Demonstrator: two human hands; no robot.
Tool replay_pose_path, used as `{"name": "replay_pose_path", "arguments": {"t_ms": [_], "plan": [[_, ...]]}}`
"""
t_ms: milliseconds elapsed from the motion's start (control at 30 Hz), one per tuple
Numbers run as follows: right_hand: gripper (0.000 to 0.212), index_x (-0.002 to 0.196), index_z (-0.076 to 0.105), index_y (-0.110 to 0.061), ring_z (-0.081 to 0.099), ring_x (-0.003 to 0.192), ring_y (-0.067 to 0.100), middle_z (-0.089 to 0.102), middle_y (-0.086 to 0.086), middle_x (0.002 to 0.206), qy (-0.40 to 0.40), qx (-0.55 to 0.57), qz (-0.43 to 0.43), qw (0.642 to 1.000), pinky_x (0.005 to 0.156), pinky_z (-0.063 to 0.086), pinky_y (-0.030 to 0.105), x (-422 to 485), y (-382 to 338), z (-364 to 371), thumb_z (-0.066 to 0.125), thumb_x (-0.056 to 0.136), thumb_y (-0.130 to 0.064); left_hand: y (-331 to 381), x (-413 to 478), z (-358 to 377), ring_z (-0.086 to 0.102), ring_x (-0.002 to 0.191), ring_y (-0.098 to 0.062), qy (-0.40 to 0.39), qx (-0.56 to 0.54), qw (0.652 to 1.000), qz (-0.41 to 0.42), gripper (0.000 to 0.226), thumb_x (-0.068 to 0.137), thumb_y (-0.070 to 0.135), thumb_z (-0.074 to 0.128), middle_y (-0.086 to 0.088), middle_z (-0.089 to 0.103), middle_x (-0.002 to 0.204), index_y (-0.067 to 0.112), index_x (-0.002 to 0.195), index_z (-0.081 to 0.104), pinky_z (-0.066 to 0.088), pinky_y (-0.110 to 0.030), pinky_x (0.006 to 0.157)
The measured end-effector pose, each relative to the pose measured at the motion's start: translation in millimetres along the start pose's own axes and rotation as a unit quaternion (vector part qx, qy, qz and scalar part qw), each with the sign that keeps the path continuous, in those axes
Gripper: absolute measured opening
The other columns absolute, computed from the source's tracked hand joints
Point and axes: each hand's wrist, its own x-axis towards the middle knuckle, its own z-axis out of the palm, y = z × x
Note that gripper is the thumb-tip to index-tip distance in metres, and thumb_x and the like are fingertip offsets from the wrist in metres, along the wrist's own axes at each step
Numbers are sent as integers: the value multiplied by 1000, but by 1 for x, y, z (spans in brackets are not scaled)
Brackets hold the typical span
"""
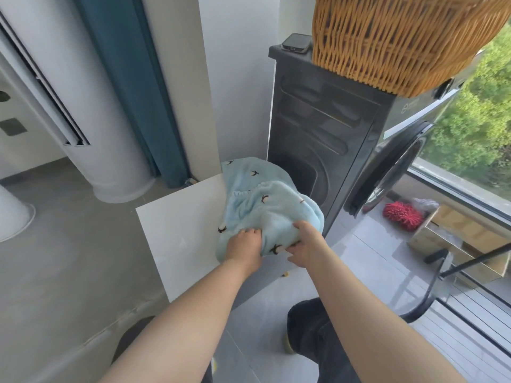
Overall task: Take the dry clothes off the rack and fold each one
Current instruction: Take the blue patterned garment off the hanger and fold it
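Garment (262,205): pale blue, fleecy, small dark motifs

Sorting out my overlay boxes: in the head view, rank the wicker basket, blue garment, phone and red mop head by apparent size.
1. Wicker basket, though it is nearest the camera and cropped by the frame.
2. Blue garment.
3. Red mop head.
4. Phone.
The last two are not far apart.

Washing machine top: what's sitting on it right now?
On the washing machine stand a wicker basket and, behind it by the wall, a phone. The basket's rim is out of frame, so its contents cannot be seen.
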Motion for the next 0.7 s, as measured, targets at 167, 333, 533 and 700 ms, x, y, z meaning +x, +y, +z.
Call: {"name": "replay_pose_path", "arguments": {"t_ms": [167, 333, 533, 700], "plan": [[18, 88, 49, -11, 59, 73, 23, 63, 16, 88, 74, -249, -248, 933, 68, 43, 32, 11, 8, -15, 45, 87, -29, -3, 11, -34, 60, 94, -30, -13, -50, 998, -36, 15, 79, 10, 53, -6, 64, 98, 17, 92, 58, 39, -27, 66], [83, 137, 34, -13, 26, 135, 28, 33, 9, 143, 160, -544, -595, 569, 114, 21, 44, 16, 5, -19, 73, 71, -46, -7, 22, -68, 61, 95, -29, -32, -27, 999, -28, 23, 79, 10, 50, -5, 64, 98, 17, 98, 63, 43, -28, 66], [56, 130, 50, -21, -5, 146, 28, 7, 5, 158, 63, -803, -509, 303, 114, -6, 56, 26, -22, -19, 67, 80, -39, -18, 22, -84, 58, 92, -25, -131, 33, 989, 56, 20, 81, 13, 48, -5, 64, 97, 14, 93, 65, 36, -26, 63], [34, 112, 58, -21, 45, 119, 23, 59, -1, 112, -34, -809, -459, 365, 113, 28, 42, 14, -35, -9, 57, 78, -20, -24, 22, -100, 48, 67, -20, -192, -28, 980, 32, 20, 79, 10, 51, 0, 49, 66, 16, 61, 44, 31, -25, 49]]}}
